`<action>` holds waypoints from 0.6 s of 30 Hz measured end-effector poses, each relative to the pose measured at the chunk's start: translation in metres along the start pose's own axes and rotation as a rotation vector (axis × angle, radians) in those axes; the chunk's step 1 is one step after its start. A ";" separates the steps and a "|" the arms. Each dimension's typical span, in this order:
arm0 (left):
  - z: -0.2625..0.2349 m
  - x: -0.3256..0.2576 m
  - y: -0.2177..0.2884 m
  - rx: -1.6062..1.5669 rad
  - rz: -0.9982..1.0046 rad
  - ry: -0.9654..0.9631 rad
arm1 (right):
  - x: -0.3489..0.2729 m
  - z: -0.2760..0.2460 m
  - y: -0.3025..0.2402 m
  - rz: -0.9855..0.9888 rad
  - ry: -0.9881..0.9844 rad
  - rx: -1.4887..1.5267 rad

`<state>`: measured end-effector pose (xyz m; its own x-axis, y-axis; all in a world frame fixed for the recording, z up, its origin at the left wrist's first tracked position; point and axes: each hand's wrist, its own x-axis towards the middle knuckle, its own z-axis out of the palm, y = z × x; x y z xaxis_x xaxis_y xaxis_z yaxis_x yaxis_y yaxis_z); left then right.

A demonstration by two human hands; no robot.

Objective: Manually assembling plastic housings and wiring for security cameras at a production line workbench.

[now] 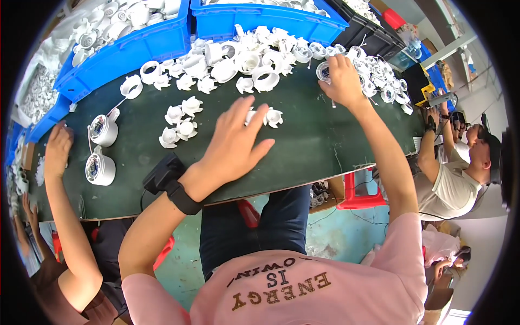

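Note:
My left hand [235,142] is above the green work table with its fingers spread, holding nothing. Partly under its fingertips are small white finned parts [273,117]. A group of similar white finned pieces [187,129] lies on the table left of that hand. At the right end of the parts heap, my right hand [343,81] has its thumb and fingers around a round white housing with a dark inside [323,72]. Many similar round housings with thin wires [374,73] are piled just right of it.
White rings and finned parts [249,59] are heaped along the back, before blue bins [271,24]. Two white cylindrical assemblies [101,169] stand at the left. Another person's hand [58,145] is near the left edge; a co-worker [460,179] sits at the right.

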<state>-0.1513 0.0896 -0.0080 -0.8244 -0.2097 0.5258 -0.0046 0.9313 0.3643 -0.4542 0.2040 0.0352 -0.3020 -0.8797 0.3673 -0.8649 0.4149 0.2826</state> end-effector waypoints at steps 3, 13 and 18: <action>-0.003 0.005 -0.010 -0.059 -0.048 0.036 | -0.029 -0.023 -0.025 0.279 -0.032 0.617; 0.014 0.023 -0.020 -0.048 -0.040 0.070 | -0.053 -0.018 -0.098 -0.066 0.039 0.996; 0.019 0.024 -0.019 -0.004 -0.022 0.088 | -0.063 -0.015 -0.102 -0.037 0.014 1.029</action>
<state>-0.1821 0.0726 -0.0166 -0.7713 -0.2560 0.5827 -0.0200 0.9248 0.3798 -0.3412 0.2203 -0.0029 -0.2694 -0.8824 0.3857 -0.8002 -0.0177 -0.5995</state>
